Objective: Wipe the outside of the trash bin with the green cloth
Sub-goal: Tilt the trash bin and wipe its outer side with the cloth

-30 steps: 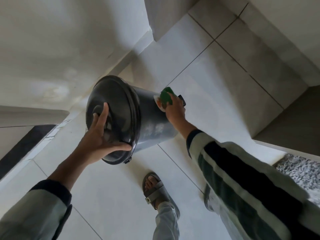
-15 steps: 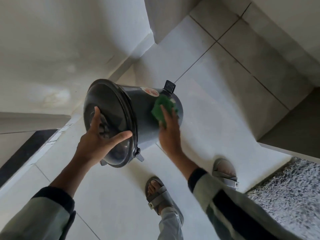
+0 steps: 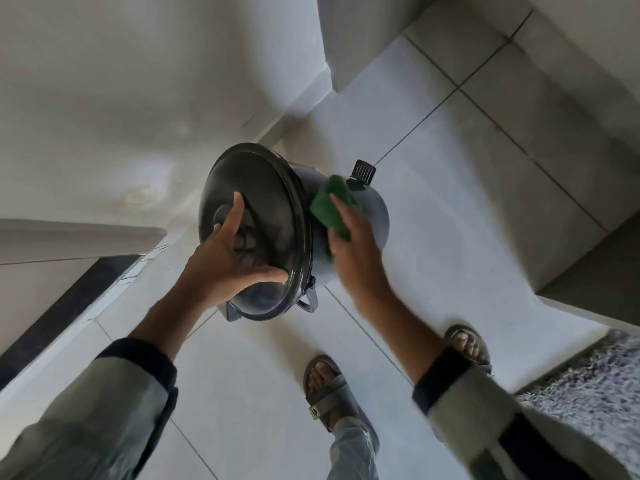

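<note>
A dark grey trash bin (image 3: 375, 213) is held up off the floor, tipped on its side with its black lid (image 3: 266, 202) facing me. My left hand (image 3: 228, 265) is spread flat against the lid, thumb near its lower rim. My right hand (image 3: 356, 251) presses the green cloth (image 3: 330, 202) onto the bin's side wall, just right of the lid rim. The bin's black foot pedal (image 3: 363, 171) sticks out at the top right. The far side of the bin is hidden.
White floor tiles (image 3: 450, 202) lie below, with my two sandalled feet (image 3: 329, 393) under the bin. A pale wall (image 3: 121, 98) rises at the left, a wall corner (image 3: 346, 46) at the top. A shaggy grey rug (image 3: 595, 382) lies at the lower right beside a step.
The bin has been turned in my hands, bringing its pedal to the top. My right hand has slid the green cloth along the side wall toward the lid and toward me.
</note>
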